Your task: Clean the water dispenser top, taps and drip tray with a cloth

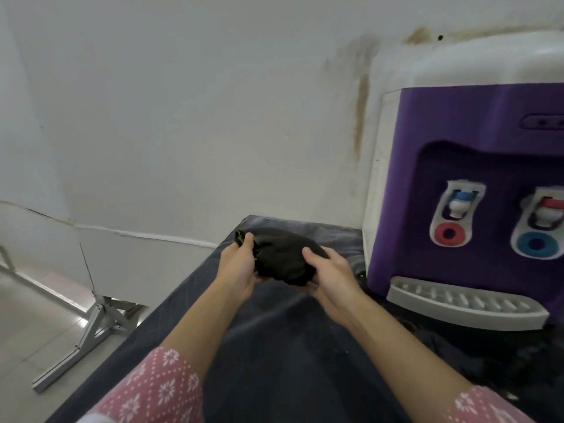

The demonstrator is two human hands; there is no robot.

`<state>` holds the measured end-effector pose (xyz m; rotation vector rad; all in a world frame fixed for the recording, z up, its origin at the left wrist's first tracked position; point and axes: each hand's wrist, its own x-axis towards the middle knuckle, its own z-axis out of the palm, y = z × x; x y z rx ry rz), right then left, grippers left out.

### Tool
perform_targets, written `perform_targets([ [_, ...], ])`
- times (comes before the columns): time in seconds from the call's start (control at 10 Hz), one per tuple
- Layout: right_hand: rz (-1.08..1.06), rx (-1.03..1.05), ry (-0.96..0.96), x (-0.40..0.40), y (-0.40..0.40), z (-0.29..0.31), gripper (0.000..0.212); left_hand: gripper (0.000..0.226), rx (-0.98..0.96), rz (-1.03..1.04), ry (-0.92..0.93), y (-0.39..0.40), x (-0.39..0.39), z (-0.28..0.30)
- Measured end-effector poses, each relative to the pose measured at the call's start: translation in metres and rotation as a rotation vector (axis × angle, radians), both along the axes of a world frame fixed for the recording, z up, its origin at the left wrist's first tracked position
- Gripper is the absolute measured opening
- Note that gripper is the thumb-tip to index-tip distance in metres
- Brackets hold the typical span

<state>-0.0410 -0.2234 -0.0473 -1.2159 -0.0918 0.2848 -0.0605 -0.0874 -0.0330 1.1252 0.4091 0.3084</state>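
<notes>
Right now both of my hands are wrapped around a bunched black cloth (285, 259), holding it just above the bench (274, 346), which is covered in a dark sheet. My left hand (239, 270) grips the cloth's left end, thumb curled over the top near a small yellow-green mark on the fabric and fingers tucked underneath. My right hand (331, 277) cups the right end, thumb pressed onto the top of the bundle and fingers curled below it. The cloth sits between the two hands as a rounded wad, not spread out.

To my right on the same bench stands the water dispenser (464, 123), purple-fronted with a white top (476, 62) and white side. The cloth is near it but apart from it. Two taps show in the front recess: the left tap (457, 206) has a blue cap with a red ring below it, and the right tap (546, 212) has a red cap with a blue ring below it. The grey slotted drip tray (467, 303) juts out at the base.

My pink patterned sleeves (158, 389) show at the bottom. Behind is a stained white wall (183, 117), and off to the left a metal frame (94, 325) rests on the tiled floor (36, 319).
</notes>
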Motion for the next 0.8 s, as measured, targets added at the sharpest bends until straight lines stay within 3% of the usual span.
perform_targets([
  [0.1,-0.065,-0.221,-0.128,0.016,0.018,-0.015,0.016,0.025,0.026,0.084,0.088,0.023,0.023,-0.013],
  [0.2,-0.111,-0.275,-0.152,0.031,0.031,-0.024,0.024,0.03,0.04,0.071,0.125,0.04,0.043,-0.022],
  [0.3,-0.133,-0.41,-0.202,0.041,0.036,-0.028,0.025,0.05,0.023,-0.124,0.129,0.051,0.054,-0.026],
  [0.4,-0.122,-0.568,-0.267,0.053,0.039,-0.035,0.024,0.061,0.239,-0.229,0.146,0.06,0.066,-0.036],
  [0.5,-0.145,-0.672,-0.395,0.059,0.034,-0.035,0.017,0.026,0.95,-0.039,0.228,0.072,0.076,-0.047],
  [0.6,-0.125,-0.831,-0.561,0.063,0.029,-0.031,0.015,0.029,1.41,-0.012,0.369,0.077,0.076,-0.047],
  [0.7,-0.026,-1.036,-0.63,0.07,0.027,-0.027,0.03,0.041,1.491,-0.007,0.454,0.077,0.073,-0.036],
  [0.8,-0.015,-1.098,-0.599,0.073,0.024,0.001,0.035,0.036,1.473,-0.067,0.392,0.072,0.069,-0.012],
])
